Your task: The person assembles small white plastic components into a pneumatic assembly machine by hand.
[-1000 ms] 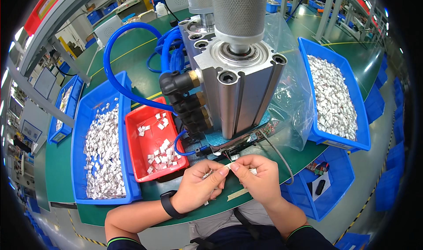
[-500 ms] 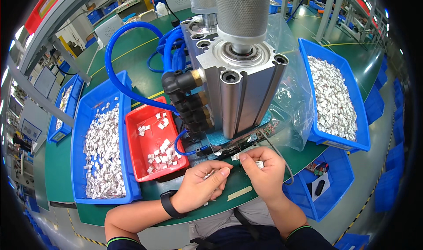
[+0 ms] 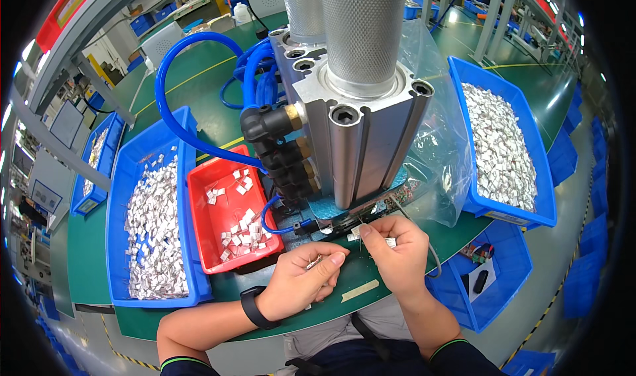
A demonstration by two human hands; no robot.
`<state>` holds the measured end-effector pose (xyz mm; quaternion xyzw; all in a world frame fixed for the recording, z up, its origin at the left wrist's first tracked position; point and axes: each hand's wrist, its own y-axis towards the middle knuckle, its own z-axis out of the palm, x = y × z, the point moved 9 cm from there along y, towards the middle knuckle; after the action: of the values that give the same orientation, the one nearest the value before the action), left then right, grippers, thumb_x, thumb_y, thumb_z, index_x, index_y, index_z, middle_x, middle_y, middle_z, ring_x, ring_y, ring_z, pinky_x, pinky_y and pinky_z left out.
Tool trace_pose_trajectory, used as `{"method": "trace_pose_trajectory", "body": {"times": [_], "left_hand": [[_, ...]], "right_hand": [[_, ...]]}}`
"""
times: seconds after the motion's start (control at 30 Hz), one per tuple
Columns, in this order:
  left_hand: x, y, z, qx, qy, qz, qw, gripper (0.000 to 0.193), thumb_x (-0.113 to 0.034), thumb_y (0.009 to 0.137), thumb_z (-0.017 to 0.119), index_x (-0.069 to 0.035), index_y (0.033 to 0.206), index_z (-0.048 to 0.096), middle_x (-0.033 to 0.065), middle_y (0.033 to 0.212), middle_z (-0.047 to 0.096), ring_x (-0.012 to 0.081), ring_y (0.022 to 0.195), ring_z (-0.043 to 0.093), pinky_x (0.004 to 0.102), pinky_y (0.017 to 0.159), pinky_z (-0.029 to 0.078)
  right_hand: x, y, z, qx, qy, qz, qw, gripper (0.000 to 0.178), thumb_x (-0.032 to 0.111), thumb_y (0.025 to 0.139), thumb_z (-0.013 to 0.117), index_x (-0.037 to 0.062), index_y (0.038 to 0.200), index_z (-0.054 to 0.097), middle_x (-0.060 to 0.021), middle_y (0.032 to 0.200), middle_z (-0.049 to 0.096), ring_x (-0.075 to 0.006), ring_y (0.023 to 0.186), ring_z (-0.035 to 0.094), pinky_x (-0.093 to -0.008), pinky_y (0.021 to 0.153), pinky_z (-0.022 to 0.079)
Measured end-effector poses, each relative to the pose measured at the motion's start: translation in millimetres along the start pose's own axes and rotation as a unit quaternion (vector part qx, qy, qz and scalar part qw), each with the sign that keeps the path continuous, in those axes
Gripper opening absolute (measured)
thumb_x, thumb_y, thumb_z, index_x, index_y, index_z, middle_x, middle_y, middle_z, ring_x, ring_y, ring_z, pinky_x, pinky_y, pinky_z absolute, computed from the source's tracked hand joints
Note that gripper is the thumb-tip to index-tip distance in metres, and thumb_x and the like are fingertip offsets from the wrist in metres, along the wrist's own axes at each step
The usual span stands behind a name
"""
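Note:
My right hand [image 3: 399, 251] is closed in a pinch on a small white wire-leaded component [image 3: 356, 233] at the front foot of a metal pneumatic press [image 3: 351, 157]. Another white piece [image 3: 391, 242] shows between its fingers. To its left, my left hand [image 3: 306, 272] is also closed, thumb against forefinger. Thin wire leads and bits of similar components [image 3: 313, 263] stick out of that grip, mostly covered by the fingers. Two knurled metal cylinders [image 3: 361, 31] stand on top of the press; the nearer one sits down against its block.
A red tray [image 3: 225, 257] with some white components adjoins a fuller blue bin [image 3: 202, 290] on the left. Another full blue bin [image 3: 546, 204] stands at right, beside clear plastic sheeting [image 3: 437, 157]. Blue air hoses [image 3: 165, 104] loop left of the press. A lower blue bin [image 3: 510, 290] holds small items.
The knurled cylinders on the press have dropped, and the shaft below the nearer one no longer shows. Both hands have stayed almost still, with their grips unchanged.

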<state>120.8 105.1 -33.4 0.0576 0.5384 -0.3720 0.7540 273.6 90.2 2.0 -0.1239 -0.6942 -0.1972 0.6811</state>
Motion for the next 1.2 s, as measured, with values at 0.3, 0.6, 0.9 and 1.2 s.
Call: {"method": "trace_pose_trajectory", "body": {"times": [0.3, 0.6, 0.9, 1.2], "left_hand": [[1, 0, 1, -0.002, -0.003, -0.001, 1.000, 0.024, -0.019, 0.093, 0.056, 0.001, 0.108, 0.058, 0.0038, 0.069, 0.052, 0.0071, 0.048, 0.043, 0.0211, 0.042, 0.032], [-3, 0, 1, 0.000, -0.013, 0.001, 1.000, 0.026, -0.017, 0.094, 0.055, 0.001, 0.111, 0.057, 0.0038, 0.067, 0.051, 0.0072, 0.048, 0.041, 0.0217, 0.042, 0.032], [-3, -1, 4, 0.007, -0.001, -0.002, 1.000, 0.025, -0.017, 0.094, 0.054, 0.002, 0.110, 0.058, 0.0029, 0.065, 0.051, 0.0067, 0.047, 0.041, 0.0215, 0.042, 0.032], [2, -28, 14, 0.079, 0.095, 0.019, 0.992, 0.021, -0.014, 0.091, 0.059, 0.001, 0.105, 0.062, -0.0005, 0.071, 0.057, 0.0032, 0.059, 0.049, 0.0185, 0.052, 0.039]], "right_hand": [[-1, -5, -1, 0.009, 0.020, 0.007, 1.000, 0.013, 0.008, 0.079, 0.070, -0.0033, 0.081, 0.063, -0.0025, 0.070, 0.062, -0.0046, 0.063, 0.053, -0.0200, 0.056, 0.043], [-3, -21, 8, 0.100, 0.020, -0.027, 0.994, 0.010, 0.004, 0.078, 0.070, -0.0028, 0.081, 0.064, -0.0014, 0.067, 0.061, -0.0031, 0.060, 0.052, -0.0188, 0.054, 0.041], [-1, -26, 14, 0.149, 0.012, -0.016, 0.989, 0.006, 0.002, 0.078, 0.068, -0.0014, 0.079, 0.063, 0.0004, 0.069, 0.061, -0.0027, 0.063, 0.051, -0.0180, 0.055, 0.040], [96, 13, -124, 0.062, -0.195, -0.028, 0.978, 0.008, 0.007, 0.073, 0.069, 0.0035, 0.071, 0.062, 0.0004, 0.062, 0.059, -0.0033, 0.054, 0.051, -0.0183, 0.048, 0.040]]}}
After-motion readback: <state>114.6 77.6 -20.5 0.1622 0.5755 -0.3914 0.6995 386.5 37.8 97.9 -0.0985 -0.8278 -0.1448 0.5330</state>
